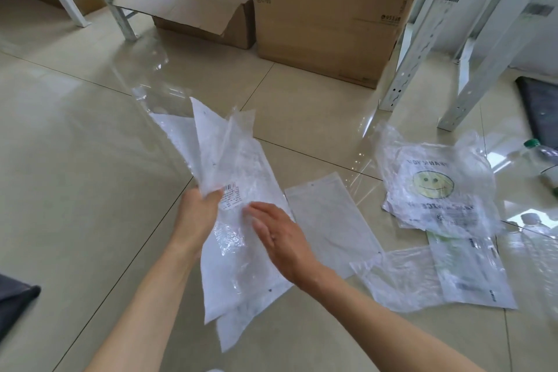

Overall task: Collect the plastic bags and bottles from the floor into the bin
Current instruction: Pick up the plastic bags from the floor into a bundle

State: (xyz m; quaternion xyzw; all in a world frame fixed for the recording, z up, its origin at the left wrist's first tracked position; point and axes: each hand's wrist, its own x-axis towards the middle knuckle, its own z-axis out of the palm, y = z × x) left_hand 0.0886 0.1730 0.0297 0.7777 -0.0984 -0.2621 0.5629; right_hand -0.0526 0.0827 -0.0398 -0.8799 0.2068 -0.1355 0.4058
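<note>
A: Where are the bags?
B: The left hand clutches a bundle of plastic bags above the floor.
A: The right?
B: The right hand lies flat and unclenched against them.

Head view, looking down.
One wide camera faces forward and down, close over the floor.

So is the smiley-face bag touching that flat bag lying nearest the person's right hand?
Apart. The head view shows bare floor tile between the smiley-face bag and the flat bag along their whole facing edges.
</note>
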